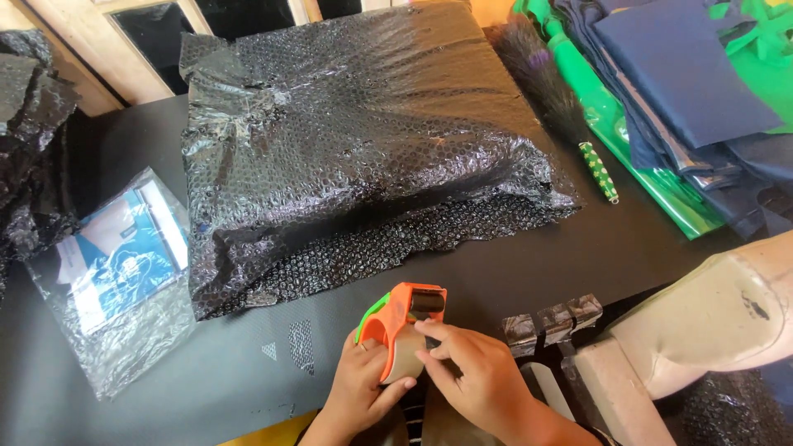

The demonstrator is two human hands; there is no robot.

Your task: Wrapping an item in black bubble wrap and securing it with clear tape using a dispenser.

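both hands are down at the near edge of the table, working the orange tape dispenser. the left hand is wrapped around its underside, clamped on the body with the brown tape roll against the palm. the right hand comes in from the other side, fingertips pinching at the front by the black roller, seemingly picking at the tape end, though i cannot make out the loose end itself.

just beyond the dispenser sits the big parcel in black bubble wrap, filling the middle of the table, a loose flap trailing towards the near edge. at the left edge lies a clear bubble pouch with blue booklets. a dark feather duster with a green handle lies along the parcel's right side, beside folded navy and green cloth.

the risk, as i judge it: fingertips that close to the cutter edge could get nicked, and a tape end that slips would stick back onto the roll.
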